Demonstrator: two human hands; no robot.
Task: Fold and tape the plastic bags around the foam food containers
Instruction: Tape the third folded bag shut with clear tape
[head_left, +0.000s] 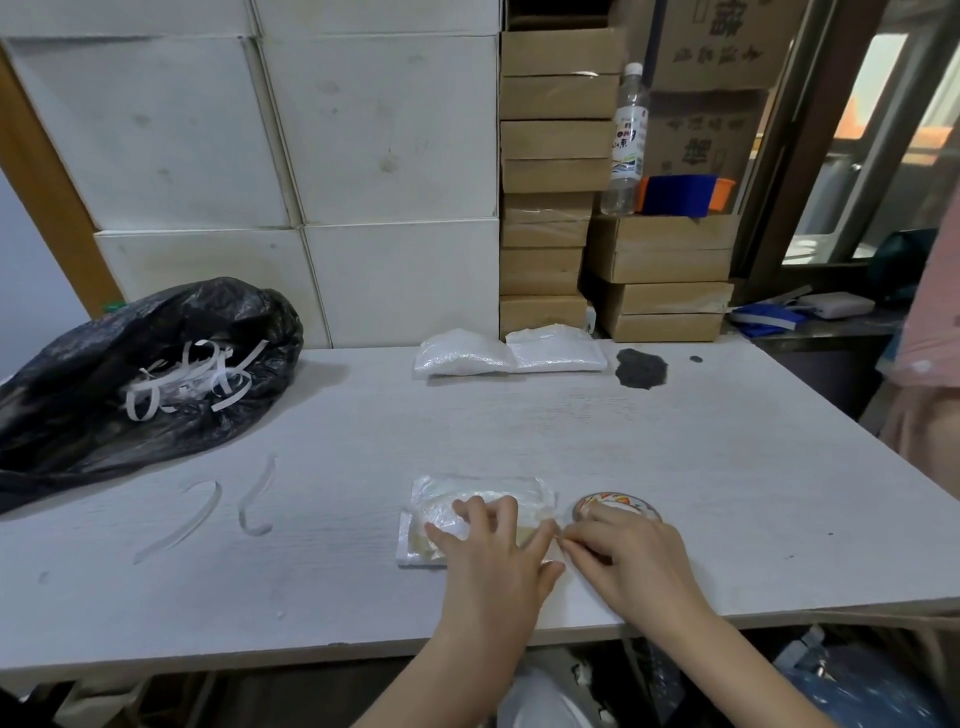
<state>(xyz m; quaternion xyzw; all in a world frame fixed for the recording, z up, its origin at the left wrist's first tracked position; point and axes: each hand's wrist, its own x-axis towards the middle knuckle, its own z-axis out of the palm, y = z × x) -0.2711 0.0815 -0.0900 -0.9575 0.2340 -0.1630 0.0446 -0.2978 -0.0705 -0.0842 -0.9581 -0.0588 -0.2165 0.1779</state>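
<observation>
Plastic-wrapped container (467, 519) sits near the table's (675, 441) front edge; our left hand (493, 551) presses it, fingers spread. Right hand (623, 556) pinches tape by the roll (615, 506). If we ease off, the fold may spring open.

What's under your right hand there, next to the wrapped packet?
A roll of tape with a colourful printed core; only its far rim shows. The right hand covers the rest, so the tape's loose end is hidden. The left hand presses on the wrapped packet.
</observation>
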